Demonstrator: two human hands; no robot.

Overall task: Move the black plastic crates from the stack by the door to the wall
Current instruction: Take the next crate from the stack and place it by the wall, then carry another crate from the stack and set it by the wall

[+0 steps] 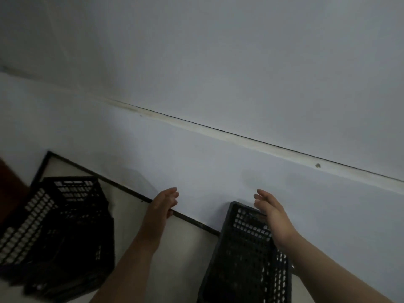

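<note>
The black plastic crate (pixel 247 254) stands on the pale floor (pixel 175 241) with its far end touching the white wall (pixel 218 167), and the right hand (pixel 271 213) hangs just over that far rim with fingers spread and loose, gripping nothing, though I cannot tell whether the palm touches the rim. The left hand (pixel 162 203) is held out level with it, also spread and empty, above the dark skirting line (pixel 192 221) where wall meets floor. Farther left, well apart from the first crate, a stack of black crates (pixel 59 232) sits on the floor near the wall, beside a brown surface (pixel 11 189) at the picture's edge.
</note>
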